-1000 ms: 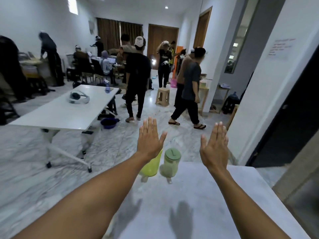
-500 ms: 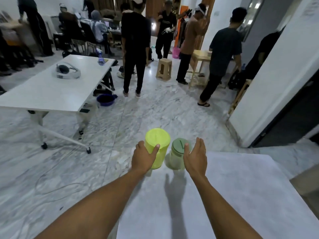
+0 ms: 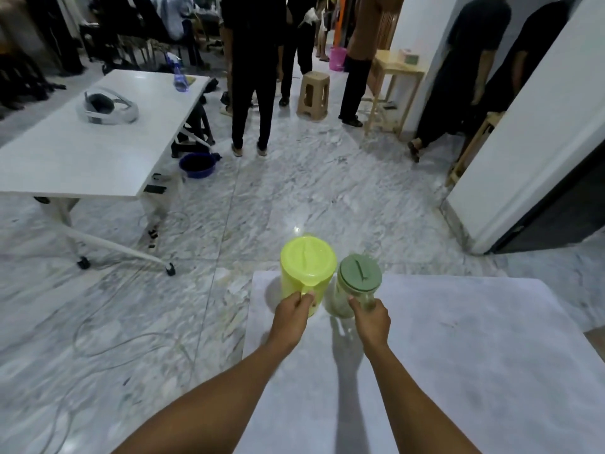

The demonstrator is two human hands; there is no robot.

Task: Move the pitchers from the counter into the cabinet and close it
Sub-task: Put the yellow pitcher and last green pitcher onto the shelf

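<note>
Yellow pitcher [image 3: 306,273] handle clasped by left hand [image 3: 291,317]; green-lidded pitcher [image 3: 355,286] handle clasped by right hand [image 3: 371,322], on counter [image 3: 458,355]. No writing legible.

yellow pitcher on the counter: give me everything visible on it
The yellow pitcher is a bright yellow-green, translucent-looking plastic jug with a round lid of the same colour, closed, with a raised ridge across it. It stands upright near the far left corner of the grey counter, close beside the clear pitcher with a green lid; whether they touch is unclear. The left hand is closed around its handle on the near side.
</note>
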